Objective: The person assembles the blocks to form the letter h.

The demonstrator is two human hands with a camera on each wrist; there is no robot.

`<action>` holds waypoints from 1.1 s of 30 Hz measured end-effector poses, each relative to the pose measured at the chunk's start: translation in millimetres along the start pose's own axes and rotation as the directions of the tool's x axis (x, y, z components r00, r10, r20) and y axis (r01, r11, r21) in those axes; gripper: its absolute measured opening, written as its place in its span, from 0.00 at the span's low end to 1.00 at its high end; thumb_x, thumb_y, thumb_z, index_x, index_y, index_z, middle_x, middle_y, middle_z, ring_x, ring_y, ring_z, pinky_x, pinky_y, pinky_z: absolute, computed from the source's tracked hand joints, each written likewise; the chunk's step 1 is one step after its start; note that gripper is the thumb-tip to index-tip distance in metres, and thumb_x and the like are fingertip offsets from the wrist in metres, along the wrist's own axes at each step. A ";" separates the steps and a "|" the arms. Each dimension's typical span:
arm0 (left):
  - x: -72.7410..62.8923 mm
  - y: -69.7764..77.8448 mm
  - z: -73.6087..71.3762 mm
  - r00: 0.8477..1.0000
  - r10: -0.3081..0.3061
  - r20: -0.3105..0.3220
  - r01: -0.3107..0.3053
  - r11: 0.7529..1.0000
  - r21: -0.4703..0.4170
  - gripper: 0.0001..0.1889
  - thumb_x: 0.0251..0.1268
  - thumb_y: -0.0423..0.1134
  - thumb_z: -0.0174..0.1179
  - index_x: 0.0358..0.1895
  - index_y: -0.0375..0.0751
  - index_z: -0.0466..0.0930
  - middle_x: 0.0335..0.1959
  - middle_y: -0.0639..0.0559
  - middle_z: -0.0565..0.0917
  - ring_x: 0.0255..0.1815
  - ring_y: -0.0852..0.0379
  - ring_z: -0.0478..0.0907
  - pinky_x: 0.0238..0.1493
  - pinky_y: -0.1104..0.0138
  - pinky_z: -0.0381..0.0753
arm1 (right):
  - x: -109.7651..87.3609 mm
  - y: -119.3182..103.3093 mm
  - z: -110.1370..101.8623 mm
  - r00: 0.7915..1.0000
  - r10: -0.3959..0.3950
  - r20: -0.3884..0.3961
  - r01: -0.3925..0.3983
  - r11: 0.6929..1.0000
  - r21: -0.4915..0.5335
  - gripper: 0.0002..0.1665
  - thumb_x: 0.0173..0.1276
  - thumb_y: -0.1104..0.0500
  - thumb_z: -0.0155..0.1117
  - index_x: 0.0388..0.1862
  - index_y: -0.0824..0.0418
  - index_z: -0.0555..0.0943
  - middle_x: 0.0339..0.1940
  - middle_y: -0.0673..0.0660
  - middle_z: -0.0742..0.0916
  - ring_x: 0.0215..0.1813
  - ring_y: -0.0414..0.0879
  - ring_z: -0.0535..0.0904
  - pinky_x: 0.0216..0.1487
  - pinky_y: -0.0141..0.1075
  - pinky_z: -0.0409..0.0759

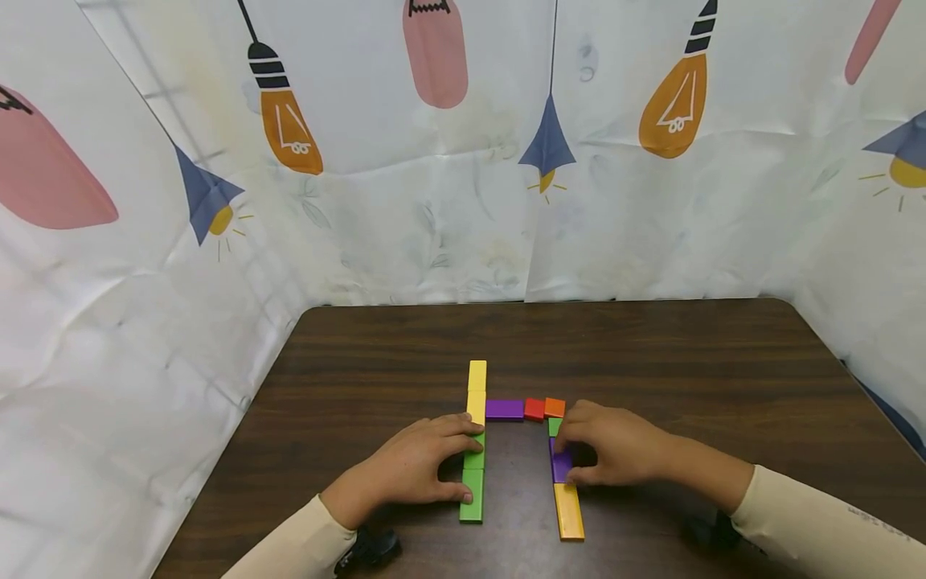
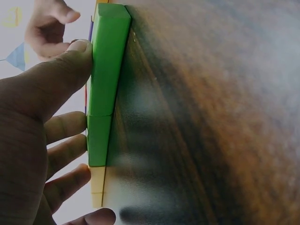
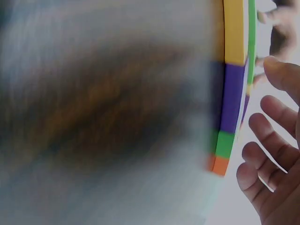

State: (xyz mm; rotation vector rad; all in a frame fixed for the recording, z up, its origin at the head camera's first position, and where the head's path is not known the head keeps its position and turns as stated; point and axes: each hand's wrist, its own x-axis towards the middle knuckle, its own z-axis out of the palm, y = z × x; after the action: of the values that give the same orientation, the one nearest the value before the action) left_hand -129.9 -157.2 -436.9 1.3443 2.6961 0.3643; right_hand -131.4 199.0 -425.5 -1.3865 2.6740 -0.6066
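On the table, coloured blocks form a shape like a lowercase h. Its left column has yellow blocks (image 1: pixel 477 375) at the far end and green blocks (image 1: pixel 472 497) nearer. My left hand (image 1: pixel 415 462) rests its fingertips and thumb on this column, mostly at the green blocks. A purple block (image 1: pixel 504 410), a red block (image 1: pixel 534 408) and an orange block (image 1: pixel 555 407) make the crossing row. Down the right run a small green block (image 1: pixel 555 427), a purple block (image 1: pixel 560 469) and a yellow-orange block (image 1: pixel 569 512). Loosely bent, my right hand (image 1: pixel 618 446) is beside that purple block.
The dark wood-grain table (image 1: pixel 687 362) extends around the blocks on every side. Behind it hangs a white curtain (image 1: pixel 448 217) printed with lamps and bulbs. A black object (image 1: pixel 372 548) lies under the left wrist.
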 end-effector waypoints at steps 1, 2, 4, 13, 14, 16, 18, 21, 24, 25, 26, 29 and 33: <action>0.1 -0.2 -0.1 1.000 -0.001 0.002 0.001 1.000 -0.002 0.32 0.62 0.68 0.66 0.65 0.56 0.80 0.75 0.60 0.69 0.78 0.55 0.61 0.68 0.49 0.72 | 0.3 -2.4 1.8 1.000 -0.019 0.002 0.019 1.000 -0.009 0.16 0.65 0.40 0.74 0.46 0.45 0.85 0.47 0.37 0.80 0.52 0.35 0.74 0.48 0.36 0.81; 0.2 -0.4 -0.2 1.000 -0.001 0.002 0.001 1.000 -0.002 0.32 0.62 0.68 0.66 0.65 0.56 0.80 0.75 0.60 0.69 0.78 0.55 0.61 0.68 0.49 0.72 | 0.5 -4.6 3.2 0.999 -0.037 0.003 0.037 0.999 -0.016 0.17 0.65 0.39 0.74 0.46 0.45 0.85 0.46 0.36 0.80 0.51 0.35 0.74 0.48 0.35 0.81; 0.2 -0.4 -0.4 1.000 -0.002 0.004 0.002 1.000 -0.005 0.32 0.62 0.68 0.65 0.65 0.56 0.80 0.75 0.60 0.69 0.78 0.55 0.61 0.68 0.49 0.72 | 0.6 -7.8 6.2 0.998 -0.067 0.005 0.067 0.997 -0.034 0.18 0.64 0.37 0.74 0.45 0.44 0.85 0.45 0.36 0.80 0.50 0.34 0.73 0.47 0.34 0.80; 0.1 0.1 0.0 1.000 0.010 -0.014 -0.010 1.000 0.009 0.32 0.61 0.68 0.66 0.64 0.56 0.81 0.75 0.59 0.70 0.77 0.55 0.62 0.67 0.49 0.73 | -1.2 -12.8 12.7 0.998 -0.064 0.024 0.065 0.995 -0.076 0.17 0.62 0.36 0.74 0.42 0.42 0.85 0.44 0.34 0.79 0.47 0.33 0.71 0.42 0.33 0.78; 0.0 0.1 -0.1 1.000 0.011 -0.014 -0.011 1.000 0.008 0.32 0.61 0.68 0.66 0.64 0.56 0.81 0.75 0.59 0.70 0.77 0.55 0.62 0.67 0.49 0.73 | -1.3 -12.8 12.7 0.998 -0.059 0.027 0.061 0.995 -0.075 0.17 0.62 0.36 0.75 0.42 0.42 0.85 0.44 0.34 0.78 0.47 0.32 0.70 0.42 0.32 0.77; 0.0 0.2 -0.3 1.000 0.010 -0.013 -0.010 1.000 0.007 0.32 0.61 0.67 0.66 0.64 0.56 0.81 0.74 0.59 0.70 0.77 0.55 0.62 0.67 0.49 0.73 | -1.5 -12.7 12.7 0.998 -0.054 0.028 0.056 0.996 -0.074 0.17 0.62 0.36 0.75 0.42 0.41 0.85 0.44 0.33 0.78 0.46 0.32 0.70 0.41 0.32 0.77; 0.0 0.3 -0.4 1.000 0.007 -0.009 -0.007 1.000 0.004 0.32 0.61 0.68 0.66 0.64 0.56 0.81 0.75 0.59 0.70 0.77 0.55 0.62 0.67 0.49 0.73 | -1.4 -12.6 12.6 0.998 -0.054 0.025 0.056 0.996 -0.076 0.17 0.62 0.36 0.75 0.42 0.42 0.85 0.44 0.33 0.78 0.46 0.32 0.70 0.41 0.32 0.76; -0.1 0.6 -0.8 1.000 0.001 -0.004 -0.001 1.000 0.007 0.32 0.61 0.68 0.66 0.64 0.57 0.81 0.75 0.60 0.70 0.78 0.55 0.62 0.67 0.49 0.73 | -1.3 -13.0 12.3 0.998 -0.054 0.020 0.055 0.995 -0.081 0.17 0.62 0.36 0.75 0.42 0.42 0.85 0.44 0.34 0.78 0.46 0.32 0.70 0.41 0.31 0.77; 0.1 0.9 -0.9 1.000 -0.005 0.002 0.005 1.000 0.009 0.32 0.62 0.68 0.65 0.65 0.58 0.80 0.75 0.60 0.69 0.78 0.56 0.61 0.67 0.49 0.72 | -1.1 -13.3 12.0 0.999 -0.051 0.017 0.052 0.995 -0.083 0.17 0.61 0.37 0.76 0.42 0.43 0.85 0.43 0.34 0.78 0.46 0.32 0.70 0.41 0.31 0.77; 0.1 1.2 -1.2 1.000 -0.006 0.002 0.006 1.000 0.010 0.32 0.62 0.68 0.65 0.65 0.58 0.80 0.75 0.60 0.69 0.78 0.56 0.61 0.67 0.49 0.72 | -1.0 -13.4 11.9 0.999 -0.050 0.017 0.051 0.995 -0.083 0.17 0.61 0.37 0.76 0.42 0.43 0.85 0.44 0.34 0.78 0.46 0.32 0.70 0.42 0.31 0.77; 0.1 1.3 -1.2 1.000 -0.007 0.002 0.007 1.000 0.010 0.32 0.62 0.68 0.65 0.65 0.58 0.80 0.75 0.60 0.69 0.78 0.56 0.61 0.67 0.49 0.72 | -1.0 -13.3 12.0 0.999 -0.051 0.016 0.052 0.995 -0.082 0.17 0.61 0.37 0.76 0.42 0.43 0.85 0.43 0.34 0.78 0.46 0.32 0.70 0.42 0.31 0.77; 0.0 1.2 -1.0 1.000 -0.006 0.000 0.006 1.000 0.008 0.32 0.62 0.68 0.65 0.65 0.57 0.80 0.75 0.60 0.69 0.78 0.55 0.61 0.67 0.49 0.72 | -1.1 -13.0 12.8 0.999 -0.052 0.013 0.053 0.996 -0.077 0.16 0.61 0.37 0.76 0.41 0.43 0.85 0.43 0.34 0.78 0.46 0.32 0.70 0.42 0.31 0.77; -0.3 0.9 -0.5 1.000 -0.005 -0.003 0.005 1.000 0.001 0.32 0.62 0.68 0.65 0.65 0.57 0.80 0.75 0.59 0.69 0.78 0.55 0.61 0.67 0.48 0.73 | -0.6 -12.6 12.8 0.999 -0.044 0.016 0.045 0.996 -0.071 0.15 0.62 0.38 0.75 0.41 0.42 0.85 0.43 0.34 0.78 0.46 0.32 0.70 0.42 0.31 0.77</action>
State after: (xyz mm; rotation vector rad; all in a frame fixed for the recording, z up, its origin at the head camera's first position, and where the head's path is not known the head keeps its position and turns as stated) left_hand -129.2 -156.9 -436.1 1.3374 2.7018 0.3653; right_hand -118.3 189.0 -432.6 -1.4656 2.6855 -0.5079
